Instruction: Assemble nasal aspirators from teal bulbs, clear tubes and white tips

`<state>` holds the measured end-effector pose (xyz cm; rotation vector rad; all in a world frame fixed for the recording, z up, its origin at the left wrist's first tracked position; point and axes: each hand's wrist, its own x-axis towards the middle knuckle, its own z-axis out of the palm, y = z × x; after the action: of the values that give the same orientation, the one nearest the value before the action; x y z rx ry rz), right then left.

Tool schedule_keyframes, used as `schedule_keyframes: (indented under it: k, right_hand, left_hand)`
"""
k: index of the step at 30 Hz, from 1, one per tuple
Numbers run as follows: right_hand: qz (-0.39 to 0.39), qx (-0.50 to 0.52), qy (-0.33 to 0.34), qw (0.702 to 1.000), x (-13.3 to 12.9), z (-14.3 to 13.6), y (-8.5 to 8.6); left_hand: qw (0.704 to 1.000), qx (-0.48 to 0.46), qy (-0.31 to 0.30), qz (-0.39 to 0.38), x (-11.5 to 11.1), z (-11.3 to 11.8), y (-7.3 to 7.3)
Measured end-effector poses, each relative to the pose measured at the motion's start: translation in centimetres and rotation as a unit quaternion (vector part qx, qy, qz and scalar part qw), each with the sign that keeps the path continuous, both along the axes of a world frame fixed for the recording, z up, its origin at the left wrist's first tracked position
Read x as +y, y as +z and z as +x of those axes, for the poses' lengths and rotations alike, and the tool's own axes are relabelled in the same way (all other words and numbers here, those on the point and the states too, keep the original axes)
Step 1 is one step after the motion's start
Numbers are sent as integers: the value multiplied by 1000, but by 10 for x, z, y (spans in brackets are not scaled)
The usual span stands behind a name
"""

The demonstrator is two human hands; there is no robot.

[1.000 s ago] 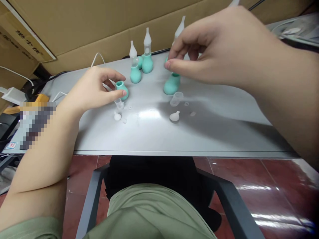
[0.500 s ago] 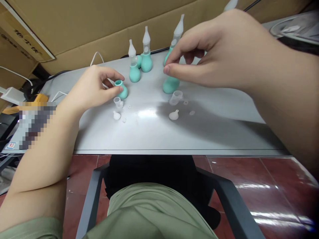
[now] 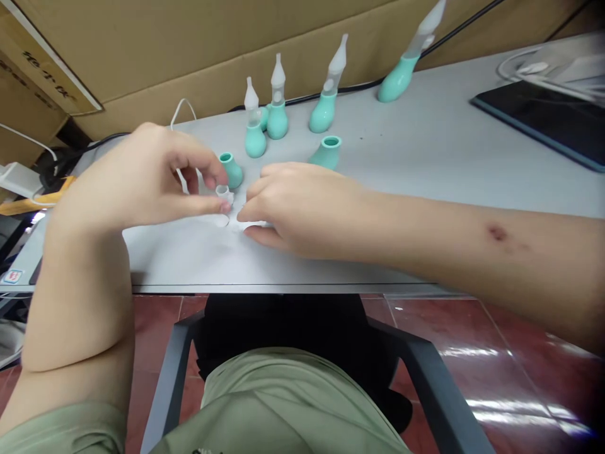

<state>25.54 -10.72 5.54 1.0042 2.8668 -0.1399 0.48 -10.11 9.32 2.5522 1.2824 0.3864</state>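
Observation:
My left hand (image 3: 155, 180) has its thumb and forefinger closed around a small clear plastic tube with a side spout (image 3: 223, 191), still low over the table. Behind it stands a mint-green squeeze bulb (image 3: 231, 170) with an open neck. A small white nozzle tip (image 3: 220, 220) lies just below my left thumb. My right hand (image 3: 302, 211) is low at the tabletop, thumb and forefinger a little apart beside tiny pale pieces that are mostly hidden. Another open-necked green bulb (image 3: 327, 153) shows behind my right hand.
Several assembled nasal aspirators with green bulbs and white tips, such as this one (image 3: 324, 113), stand along the cardboard wall (image 3: 212, 57). A dark tablet-like slab (image 3: 543, 120) with white cables lies at the right. A white plug (image 3: 21, 181) and cables are at the left.
My right hand has come down and left, from over the right-hand bulb to the small pieces. My left hand has let go of the left bulb and moved to the clear tube.

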Motion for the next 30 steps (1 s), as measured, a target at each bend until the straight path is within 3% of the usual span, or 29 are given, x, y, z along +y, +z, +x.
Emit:
schedule_keyframes:
  k: [4, 9, 14, 18, 22, 25, 27, 30]
  right_hand:
    - [12, -30, 13, 999, -2, -10, -3]
    - [7, 7, -10, 1000, -1, -18, -13]
    - [-8, 9, -4, 1000, 0, -20, -15]
    - [1, -1, -25, 1000, 0, -15, -11]
    - [5, 67, -78, 995, 5, 8, -2]
    - [3, 218, -124, 968, 17, 31, 2]
    - [-54, 395, -140, 906, 25, 43, 1]
    - [-88, 519, -123, 841, 34, 52, -3]
  left_hand:
    - [995, 75, -46, -44, 10, -8, -5]
    - [988, 91, -68, -103, 19, -13, -15]
    - [989, 86, -94, -79, 22, -16, -20]
    - [989, 15, -140, -49, 20, -16, -12]
    - [983, -159, -95, -2, 15, -9, -13]
    - [943, -327, -39, 54, 21, 1, -31]
    - [912, -407, -39, 42, 30, 8, -46]
    - [892, -450, -34, -27, 43, 16, -62]
